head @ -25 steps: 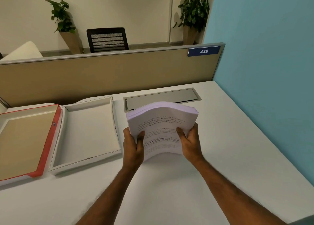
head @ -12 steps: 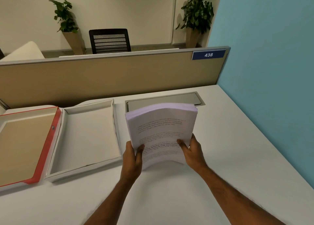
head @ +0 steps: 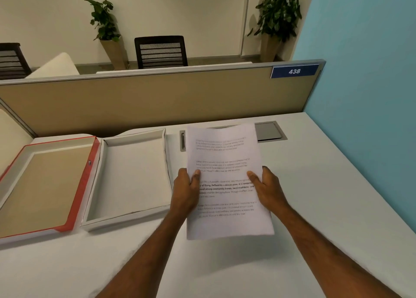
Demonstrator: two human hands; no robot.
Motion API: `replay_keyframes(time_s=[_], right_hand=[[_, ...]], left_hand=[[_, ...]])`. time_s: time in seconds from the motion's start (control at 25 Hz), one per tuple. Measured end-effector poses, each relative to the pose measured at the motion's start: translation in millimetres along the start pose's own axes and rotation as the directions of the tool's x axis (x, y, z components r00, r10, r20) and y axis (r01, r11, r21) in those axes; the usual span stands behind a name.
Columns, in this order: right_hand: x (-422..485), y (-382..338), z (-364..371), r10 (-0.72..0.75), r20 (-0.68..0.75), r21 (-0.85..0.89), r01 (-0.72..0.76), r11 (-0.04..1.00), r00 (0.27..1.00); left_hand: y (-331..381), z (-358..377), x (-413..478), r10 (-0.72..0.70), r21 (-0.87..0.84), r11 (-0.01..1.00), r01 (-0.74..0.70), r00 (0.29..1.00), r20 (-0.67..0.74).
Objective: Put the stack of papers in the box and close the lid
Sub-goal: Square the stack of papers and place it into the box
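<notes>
A thick stack of printed white papers (head: 225,158) stands nearly upright above the desk, its front page facing me. My left hand (head: 186,188) grips its left edge and my right hand (head: 265,188) grips its right edge, thumbs on the front page. Just left of the stack lies the open white box (head: 135,215), shallow and with nothing inside. Further left rests its lid (head: 84,180), red-rimmed, upside down, with a brown inside.
A tan partition (head: 157,99) with a "438" tag runs along the desk's back edge. A grey cable hatch (head: 270,131) sits in the white desk (head: 315,196) behind the papers. A blue wall (head: 371,72) bounds the right side. Chairs and plants stand beyond the partition.
The stack has been tipped from a bent, leaning pose to nearly upright, and my hands have slid lower along its sides. The view has shifted slightly.
</notes>
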State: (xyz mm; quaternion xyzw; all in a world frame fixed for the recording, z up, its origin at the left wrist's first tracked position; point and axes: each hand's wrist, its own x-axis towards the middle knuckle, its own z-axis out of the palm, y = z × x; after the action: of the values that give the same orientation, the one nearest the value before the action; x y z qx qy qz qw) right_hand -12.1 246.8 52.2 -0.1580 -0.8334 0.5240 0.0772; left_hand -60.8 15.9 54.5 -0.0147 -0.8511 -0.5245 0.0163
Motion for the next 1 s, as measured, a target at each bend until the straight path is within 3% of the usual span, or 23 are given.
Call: replay_keyframes(time_s=[0.16, 0.36, 0.76, 1.0], right_hand=[[-18.1, 10.9, 13.3, 0.116, 0.076, -0.090, -0.109, 0.990, 0.990], [-36.6, 11.5, 39.6, 0.171, 0.120, -0.122, -0.157, 0.980, 0.978], [-2.9, -63.1, 132.8, 0.119, 0.191, -0.101, -0.101, 0.990, 0.974], [46.1, -120.2, 206.9, 0.098, 0.251, -0.130, -0.067, 0.989, 0.963]], left_hand=[[-26.7, 0.9, -15.0, -0.135, 0.046, 0.990, 0.132, 0.988, 0.076], [-53.2, -17.9, -26.8, -0.185, 0.095, 0.980, 0.178, 0.979, 0.080], [-78.4, -123.4, 27.3, -0.176, 0.084, 0.981, 0.176, 0.984, -0.013], [-101.6, -187.2, 94.1, -0.216, 0.178, 0.958, 0.223, 0.975, -0.061]])
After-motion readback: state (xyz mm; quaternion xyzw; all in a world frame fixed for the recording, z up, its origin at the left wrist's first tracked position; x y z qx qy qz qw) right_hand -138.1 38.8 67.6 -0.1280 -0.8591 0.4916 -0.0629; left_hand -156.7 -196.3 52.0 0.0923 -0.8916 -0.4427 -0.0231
